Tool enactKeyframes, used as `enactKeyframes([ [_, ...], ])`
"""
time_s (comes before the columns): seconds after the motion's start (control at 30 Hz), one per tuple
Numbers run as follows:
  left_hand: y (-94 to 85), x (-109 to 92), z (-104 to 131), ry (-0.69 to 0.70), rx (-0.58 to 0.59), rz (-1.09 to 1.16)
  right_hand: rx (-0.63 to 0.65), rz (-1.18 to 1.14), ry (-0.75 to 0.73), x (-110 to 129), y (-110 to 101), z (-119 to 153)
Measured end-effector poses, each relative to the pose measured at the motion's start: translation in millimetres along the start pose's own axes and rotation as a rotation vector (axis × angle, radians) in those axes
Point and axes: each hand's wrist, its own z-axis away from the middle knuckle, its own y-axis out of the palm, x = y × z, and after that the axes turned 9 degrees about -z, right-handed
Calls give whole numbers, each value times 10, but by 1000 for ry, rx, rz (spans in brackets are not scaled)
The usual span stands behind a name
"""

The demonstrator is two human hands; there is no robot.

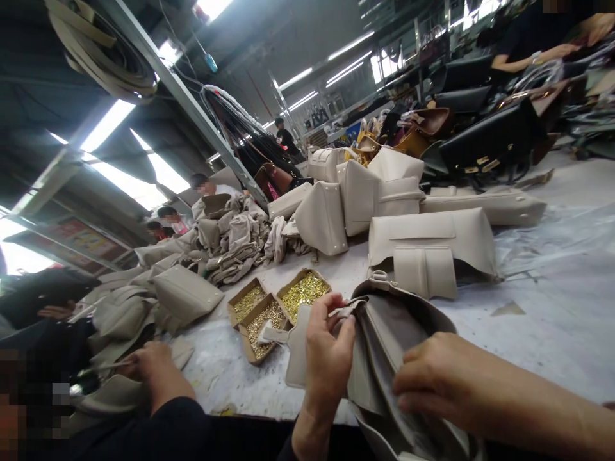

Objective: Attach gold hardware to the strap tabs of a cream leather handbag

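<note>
A beige handbag (pixel 379 346) stands tilted at the table's front edge, its mouth gaping toward me and grey lining showing inside. My left hand (pixel 329 349) pinches the bag's upper corner between thumb and fingers, near a strap end. My right hand (pixel 435 374) is closed at the near side of the opening, its curled fingers on the bag's edge; the fingertips are partly hidden. Beside my left hand, a beige flap with a tab (pixel 296 346) sticks out to the left. Just beyond it, cardboard trays (pixel 248 318) hold small gold-coloured metal pieces.
Finished-looking beige bags (pixel 427 234) stand behind the handbag. A heap of beige bag parts (pixel 235 240) lies to the left. At the lower left, a co-worker's hand (pixel 154 368) handles beige pieces. Black bags (pixel 490 144) and another worker's arm (pixel 542 57) are at the right rear.
</note>
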Motion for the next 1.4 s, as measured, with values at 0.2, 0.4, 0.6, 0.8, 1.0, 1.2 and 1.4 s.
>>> enactKeyframes([
  [0.2,43,-23,57,349,-178,-228,-406,94,-49,-315,-250,-312],
  [0.4,66,-114,167,536,-259,-254,-382,273,-97,-255,-226,-517],
  [0.6,83,-151,210,628,-254,-239,-348,266,-120,-229,-249,-552],
  [0.8,83,-224,291,662,-159,-140,-336,239,-101,-286,-247,-568],
  [1.0,128,-237,335,242,-22,102,-312,-33,-48,-305,-198,-560],
  [1.2,184,-192,263,-37,-111,187,-225,-211,-123,-338,-124,-479],
  [1.4,157,-186,230,-7,-92,238,-301,-236,-94,-284,-85,-559],
])
